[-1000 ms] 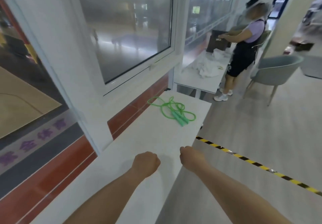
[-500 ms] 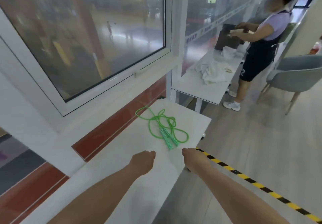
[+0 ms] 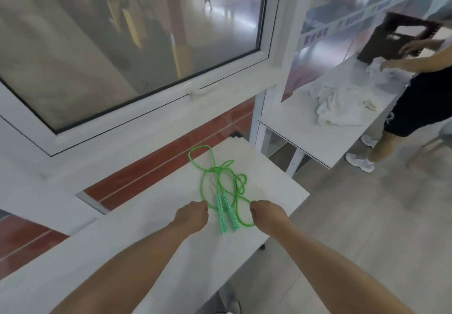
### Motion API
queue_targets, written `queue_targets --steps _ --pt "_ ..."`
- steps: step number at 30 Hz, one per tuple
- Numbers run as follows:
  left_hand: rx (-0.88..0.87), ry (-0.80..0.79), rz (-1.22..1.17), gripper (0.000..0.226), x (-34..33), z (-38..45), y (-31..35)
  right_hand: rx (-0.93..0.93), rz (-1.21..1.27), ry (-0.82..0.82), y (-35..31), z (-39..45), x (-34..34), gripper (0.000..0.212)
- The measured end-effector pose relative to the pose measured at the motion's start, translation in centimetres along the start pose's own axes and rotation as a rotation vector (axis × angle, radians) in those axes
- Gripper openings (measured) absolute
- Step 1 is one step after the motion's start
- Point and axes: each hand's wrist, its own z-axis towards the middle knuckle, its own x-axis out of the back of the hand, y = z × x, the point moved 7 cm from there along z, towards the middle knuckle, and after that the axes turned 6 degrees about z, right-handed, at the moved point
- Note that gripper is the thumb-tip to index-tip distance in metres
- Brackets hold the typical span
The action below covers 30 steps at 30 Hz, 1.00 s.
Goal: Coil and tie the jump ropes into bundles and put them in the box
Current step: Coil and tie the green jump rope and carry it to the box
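The thin green plastic jump rope (image 3: 221,186) lies between both curled fists, left hand (image 3: 192,217) and right hand (image 3: 267,214); handles point toward the person, and whether either hand grips cord is unclear.

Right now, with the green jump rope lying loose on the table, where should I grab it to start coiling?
Likely the two handles: they lie side by side, near ends toward you, between the left hand and right hand. One hand coming from the near edge could close around both, leaving the tangled cord trailing away to be gathered.
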Motion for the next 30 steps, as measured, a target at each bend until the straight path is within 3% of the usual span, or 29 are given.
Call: queue_targets --steps 5,15,19,24,27,30 --pt "0.026 -0.009 -0.092 0.026 0.8 7.2 0.3 0.034 -0.071 -0.032 2.0 5.8 2.0 0.015" --pt "0.281 -0.084 -0.449 0.019 -3.5 15.7 -0.6 0.147 -0.023 -0.153 4.7 15.8 3.6 0.03" --pt "0.429 -0.153 -0.564 0.029 -8.2 16.9 0.6 0.235 -0.017 -0.231 6.2 19.2 2.2 0.029" --pt "0.589 -0.181 -0.504 0.022 -11.9 16.6 1.8 0.348 0.01 -0.294 7.0 22.3 0.6 0.031" --pt "0.655 -0.114 -0.5 0.023 -11.6 15.2 2.5 0.42 -0.004 -0.329 6.4 22.6 0.5 0.032" --pt "0.614 -0.034 -0.508 0.031 -10.0 13.2 3.5 0.614 -0.007 -0.274 3.6 23.0 1.4 0.033"
